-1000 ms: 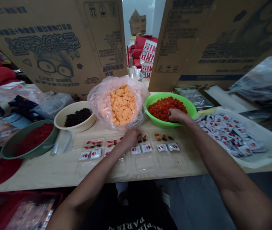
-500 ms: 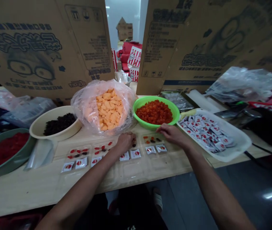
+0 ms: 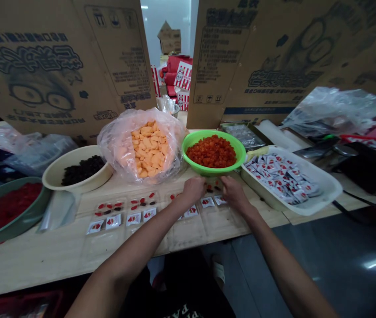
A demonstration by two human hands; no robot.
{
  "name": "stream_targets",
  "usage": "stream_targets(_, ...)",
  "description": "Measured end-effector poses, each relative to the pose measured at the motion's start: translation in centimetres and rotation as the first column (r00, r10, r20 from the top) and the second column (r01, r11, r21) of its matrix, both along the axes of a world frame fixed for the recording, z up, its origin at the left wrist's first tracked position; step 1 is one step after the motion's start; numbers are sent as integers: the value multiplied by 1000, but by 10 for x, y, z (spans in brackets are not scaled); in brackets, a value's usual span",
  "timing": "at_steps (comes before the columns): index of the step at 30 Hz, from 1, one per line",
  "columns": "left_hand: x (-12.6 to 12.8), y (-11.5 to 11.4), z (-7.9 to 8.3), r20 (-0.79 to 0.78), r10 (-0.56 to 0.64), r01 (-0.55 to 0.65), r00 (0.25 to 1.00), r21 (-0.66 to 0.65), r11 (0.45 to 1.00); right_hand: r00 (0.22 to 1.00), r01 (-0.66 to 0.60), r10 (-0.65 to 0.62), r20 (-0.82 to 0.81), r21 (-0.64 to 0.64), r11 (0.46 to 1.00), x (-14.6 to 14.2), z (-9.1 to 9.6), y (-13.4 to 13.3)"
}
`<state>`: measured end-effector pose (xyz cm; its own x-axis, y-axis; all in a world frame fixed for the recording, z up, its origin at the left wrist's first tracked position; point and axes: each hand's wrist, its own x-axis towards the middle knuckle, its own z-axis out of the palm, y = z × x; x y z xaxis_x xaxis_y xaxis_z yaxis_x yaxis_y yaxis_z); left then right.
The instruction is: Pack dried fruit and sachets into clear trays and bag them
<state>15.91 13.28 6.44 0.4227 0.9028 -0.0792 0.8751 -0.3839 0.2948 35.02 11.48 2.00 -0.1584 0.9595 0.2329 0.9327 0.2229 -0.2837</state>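
Observation:
My left hand (image 3: 194,190) is at the upper edge of the rightmost clear plastic trays, fingers curled; what it grips, if anything, is hidden. A short way to its right, my right hand (image 3: 233,192) is pinched at the far corner of the last tray (image 3: 229,216), its fingertips also hidden. Between the hands lie small orange and dark pieces (image 3: 212,187) in that tray, with a white sachet (image 3: 207,202) in front of them. The trays to the left hold red and dark pieces (image 3: 108,207) and sachets (image 3: 113,221).
Behind the trays stand a green bowl of orange-red pieces (image 3: 237,160), a plastic bag of orange pieces (image 3: 117,154) and a cream bowl of dark pieces (image 3: 53,180). A white tub of sachets (image 3: 335,190) is at right, a grey-green basin (image 3: 29,216) at left. Cardboard boxes (image 3: 115,66) rise behind.
My left hand has moved right, from the neighbouring tray to the last one. My right hand has come slightly down, away from the green bowl's rim. The view has shifted slightly.

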Motion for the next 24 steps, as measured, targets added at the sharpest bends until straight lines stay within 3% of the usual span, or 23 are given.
stream_targets(4, 22, 12, -5, -43, 46, -49, 998, -54, 997, 994, 41, -43, -102, -24, 999, 7, -2, -19)
stream_targets(9, 30, 17, -12, -47, 61, -64, 997, -69, 996, 999, 45, -45, 1, -119, 992, -4, -3, -43)
stream_targets(13, 29, 14, -12, -30, 52, -53, 998, -41, 998, 989, 125, -110, 104, -154, 980, -8, 14, -33)
stream_targets(17, 17, -2, -10, -1, 10, -10, 1000, 17, 1000, 962, 128, -50, 268, -280, 951, -3, 25, -19)
stream_targets(24, -7, -60, -17, -35, -234, 236, 972, 123, 964, 965, 221, -179, 193, -229, 948, 9, 19, -15)
